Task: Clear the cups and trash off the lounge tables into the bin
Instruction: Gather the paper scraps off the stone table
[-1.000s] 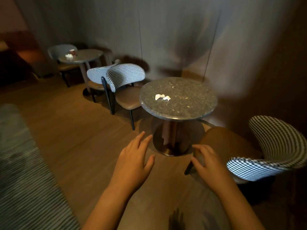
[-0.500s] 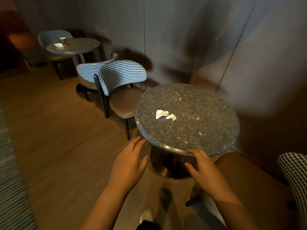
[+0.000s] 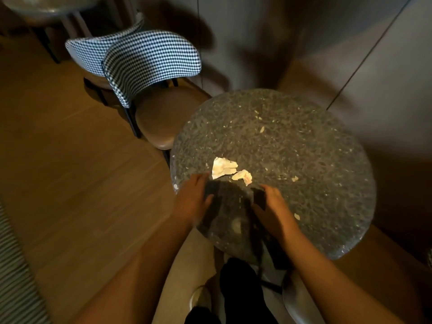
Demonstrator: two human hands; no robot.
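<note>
Narrow bare strip of table top [image 3: 304, 148] between the left hand [image 3: 191, 198], the right hand [image 3: 274, 205] and two paper scraps [image 3: 223, 168] just ahead, wide open surface beyond, checked chair [image 3: 152, 64] tucked at the table's far-left rim, wall [image 3: 257, 43] close behind.

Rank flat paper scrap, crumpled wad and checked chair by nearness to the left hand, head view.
1. flat paper scrap, just beyond the left hand.
2. crumpled wad, right of the scrap.
3. checked chair, far back left.
</note>
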